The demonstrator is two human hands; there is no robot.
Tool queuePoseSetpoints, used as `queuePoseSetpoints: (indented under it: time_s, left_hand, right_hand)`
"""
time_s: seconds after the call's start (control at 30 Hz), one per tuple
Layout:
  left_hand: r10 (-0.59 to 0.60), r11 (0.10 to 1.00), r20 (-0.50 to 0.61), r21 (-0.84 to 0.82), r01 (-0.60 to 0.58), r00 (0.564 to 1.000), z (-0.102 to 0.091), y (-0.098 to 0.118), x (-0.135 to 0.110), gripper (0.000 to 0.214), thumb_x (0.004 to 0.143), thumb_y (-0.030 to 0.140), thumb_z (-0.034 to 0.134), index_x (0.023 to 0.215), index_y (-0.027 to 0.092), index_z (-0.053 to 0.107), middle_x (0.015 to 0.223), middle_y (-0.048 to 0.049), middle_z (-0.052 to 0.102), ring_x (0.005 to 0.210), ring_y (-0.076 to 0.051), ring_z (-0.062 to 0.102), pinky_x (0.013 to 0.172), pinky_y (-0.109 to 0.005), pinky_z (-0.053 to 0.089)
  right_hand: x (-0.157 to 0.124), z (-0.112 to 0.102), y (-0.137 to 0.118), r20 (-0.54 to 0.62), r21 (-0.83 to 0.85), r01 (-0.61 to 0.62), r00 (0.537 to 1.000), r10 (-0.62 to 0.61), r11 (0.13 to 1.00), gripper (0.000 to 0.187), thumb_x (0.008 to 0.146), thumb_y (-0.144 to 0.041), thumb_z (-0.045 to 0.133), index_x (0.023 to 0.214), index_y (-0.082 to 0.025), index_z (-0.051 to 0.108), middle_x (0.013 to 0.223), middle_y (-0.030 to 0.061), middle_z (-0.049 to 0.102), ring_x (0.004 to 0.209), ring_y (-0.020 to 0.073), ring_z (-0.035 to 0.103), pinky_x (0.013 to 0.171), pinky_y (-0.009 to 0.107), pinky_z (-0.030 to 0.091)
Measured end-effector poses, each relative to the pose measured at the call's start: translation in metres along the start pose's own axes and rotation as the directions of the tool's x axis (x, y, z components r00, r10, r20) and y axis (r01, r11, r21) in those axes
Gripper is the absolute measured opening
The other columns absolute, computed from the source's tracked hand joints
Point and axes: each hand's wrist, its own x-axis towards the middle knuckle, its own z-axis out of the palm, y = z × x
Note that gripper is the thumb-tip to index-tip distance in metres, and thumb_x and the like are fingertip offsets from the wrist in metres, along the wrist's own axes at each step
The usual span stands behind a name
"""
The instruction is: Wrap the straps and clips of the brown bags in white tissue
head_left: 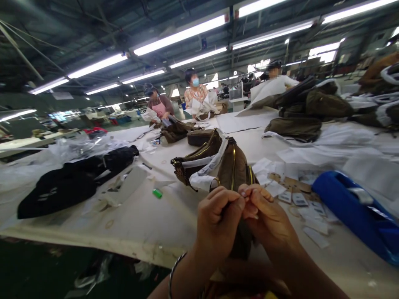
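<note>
1. Left hand (220,220): fingers curled, thumb and forefinger pinched together; braided band (175,270) on the wrist. Anything between the tips is too small to tell.
2. Right hand (269,214): thumb and forefinger also pinched, fingertips meeting the left hand's; cannot tell if it has hold of something.
3. Brown bag (241,170): on the table (149,236), right behind the hands, lower part hidden by them. Gold zippers; strap (201,181) wrapped in white, looping over toward the left.
4. Left of the hands: small green object (157,193) on the table, well apart from them. Farther left, black item (71,182), fabric-like, lying flat, clear plastic (77,149) heaped behind it.
5. Right of the hands: paper tags (299,199) scattered, some overlapping; blue dispenser (352,211) just beside them at the table's edge.
6. Back right: pile of brown bags (328,104), with white sheets (349,137) near it.
7. Across the table: one co-worker in a pink apron (158,109), a second in a patterned top (188,96) with white paper in front, a third farther right behind a large white sheet (268,89).
8. Overhead: long strip lights (181,36), lit.
</note>
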Motion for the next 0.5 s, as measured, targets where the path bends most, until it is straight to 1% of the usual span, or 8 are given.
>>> queuePoseSetpoints:
  time_s: [0.23, 0.4, 0.5]
  left_hand:
    - [0.02, 1.0, -0.007, 0.024, -0.02, 1.0, 0.0002, 0.0001, -0.0013, 0.016, 0.082, 0.018, 0.05, 0.067, 0.014, 0.055, 0.064, -0.0001, 0.05, 0.062, -0.01, 0.047, 0.057, -0.022, 0.037]
    - [0.026, 0.999, 0.014, 0.042, -0.026, 1.0, -0.0015, 0.0, -0.0016, 0.017, 0.082, 0.018, 0.05, 0.067, 0.014, 0.056, 0.065, -0.0004, 0.05, 0.062, -0.01, 0.048, 0.058, -0.022, 0.038]
    - [0.024, 0.997, 0.028, 0.069, -0.026, 0.999, -0.0028, 0.0, -0.0015, 0.018, 0.082, 0.017, 0.049, 0.066, 0.014, 0.056, 0.064, -0.0003, 0.047, 0.061, -0.01, 0.047, 0.057, -0.022, 0.037]
  right_hand:
    - [-0.0039, 0.001, -0.0023, -0.01, -0.075, 0.015, 1.0, -0.016, 0.997, 0.01, 0.066, -0.025, 0.07, 0.071, -0.018, 0.067, 0.06, -0.0018, 0.052, 0.046, 0.0035, 0.036, 0.043, 0.016, 0.03]
    - [-0.0035, -0.0003, 0.0, -0.038, -0.107, -0.008, 0.999, 0.004, 0.994, 0.008, 0.066, -0.025, 0.07, 0.068, -0.019, 0.066, 0.062, -0.0017, 0.051, 0.048, 0.0041, 0.036, 0.043, 0.016, 0.029]
    - [-0.0032, -0.0013, 0.0008, -0.017, -0.106, -0.026, 1.0, 0.025, 0.994, 0.008, 0.067, -0.026, 0.069, 0.069, -0.018, 0.066, 0.062, -0.0021, 0.049, 0.049, 0.0036, 0.035, 0.044, 0.015, 0.029]
